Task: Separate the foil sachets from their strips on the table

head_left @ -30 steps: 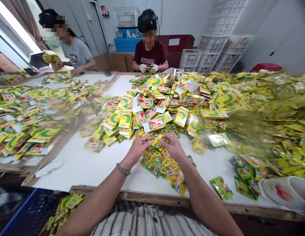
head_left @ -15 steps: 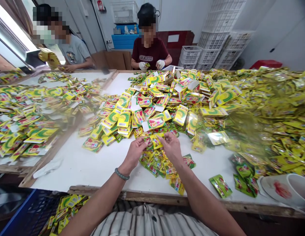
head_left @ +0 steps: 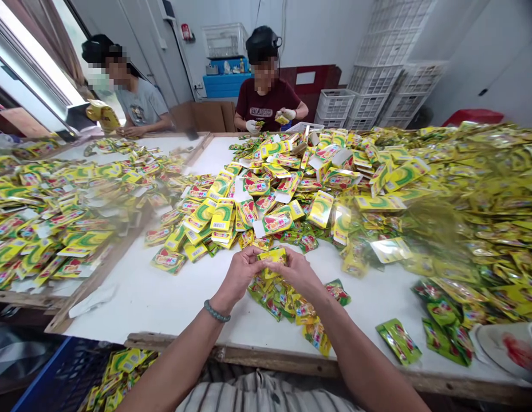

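Observation:
My left hand (head_left: pixel 243 272) and my right hand (head_left: pixel 299 270) meet over the white tabletop (head_left: pixel 162 303), fingers closed on a small yellow candy sachet (head_left: pixel 273 256) from either side. Whether another sachet lies beneath it, I cannot tell. Directly below my hands is a loose heap of green and yellow sachets (head_left: pixel 276 300), partly covered by my right forearm. Just beyond my fingers rises a pile of yellow printed cartons (head_left: pixel 276 220), some with white flaps sticking out.
A large mound of sachets (head_left: pixel 476 217) fills the right side. A white cup (head_left: pixel 506 349) stands at the front right, near green sachets (head_left: pixel 398 341). More cartons (head_left: pixel 55 212) lie beyond a wooden strip at left. A gloved co-worker (head_left: pixel 268 103) handles sachets opposite; another person (head_left: pixel 141 103) sits farther left.
My hands have drawn closer together; the sachets held side by side now overlap, with a yellow one showing on top. The co-worker opposite has raised a yellow packet. The view has tilted slightly.

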### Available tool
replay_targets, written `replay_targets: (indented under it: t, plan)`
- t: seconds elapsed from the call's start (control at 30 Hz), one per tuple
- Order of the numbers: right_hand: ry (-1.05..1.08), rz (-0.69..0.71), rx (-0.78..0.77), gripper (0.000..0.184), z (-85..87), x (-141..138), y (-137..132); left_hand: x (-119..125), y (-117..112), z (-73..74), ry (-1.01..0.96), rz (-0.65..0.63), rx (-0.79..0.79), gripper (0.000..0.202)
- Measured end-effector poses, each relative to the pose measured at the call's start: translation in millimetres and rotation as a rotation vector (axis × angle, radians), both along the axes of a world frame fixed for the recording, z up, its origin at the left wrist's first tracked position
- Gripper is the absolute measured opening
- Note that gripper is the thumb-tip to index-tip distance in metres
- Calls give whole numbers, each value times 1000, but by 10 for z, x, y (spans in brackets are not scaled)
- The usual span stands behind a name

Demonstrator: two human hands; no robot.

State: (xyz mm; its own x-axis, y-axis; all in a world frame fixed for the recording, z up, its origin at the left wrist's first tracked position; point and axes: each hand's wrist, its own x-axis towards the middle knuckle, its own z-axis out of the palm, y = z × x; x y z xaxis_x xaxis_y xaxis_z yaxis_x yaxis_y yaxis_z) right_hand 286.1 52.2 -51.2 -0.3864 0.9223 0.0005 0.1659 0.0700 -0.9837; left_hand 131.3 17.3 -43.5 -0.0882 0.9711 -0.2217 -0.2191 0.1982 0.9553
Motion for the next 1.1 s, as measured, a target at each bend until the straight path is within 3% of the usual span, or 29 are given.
replay_targets:
  t: [0.17,0.27,0.33,0.4,0.5,0.57,0.67,0.8,0.93,1.0,1.1]
  plan:
    - [-205,-123,364,17,8,-21,-63,-5,54,46,59,-55,-31,35]
    - [-126,-133,386,13,29,21,-30,-61,138,125,66,-154,-80,40]
    - [-67,-174,333,15,61,81,12,-114,245,187,159,-172,-28,45]
    - [-36,-257,273,20,87,147,54,-154,403,241,399,-91,125,51]
    - [-48,-347,216,26,95,205,91,-156,679,262,954,35,380,66]
    - [-84,-362,220,28,90,214,98,-131,826,230,1258,-14,420,70]
    - [-106,-372,264,25,94,230,114,-126,900,173,1436,-146,349,51]
    - [-56,-345,419,19,110,301,162,-266,744,248,1291,-232,346,23]
    - [-147,-109,528,16,85,317,165,-453,526,445,958,-319,339,21]
    - [-188,6,440,20,66,280,139,-490,440,491,678,-313,243,30]
    - [-117,62,156,28,49,188,85,-435,329,428,207,-87,146,45]
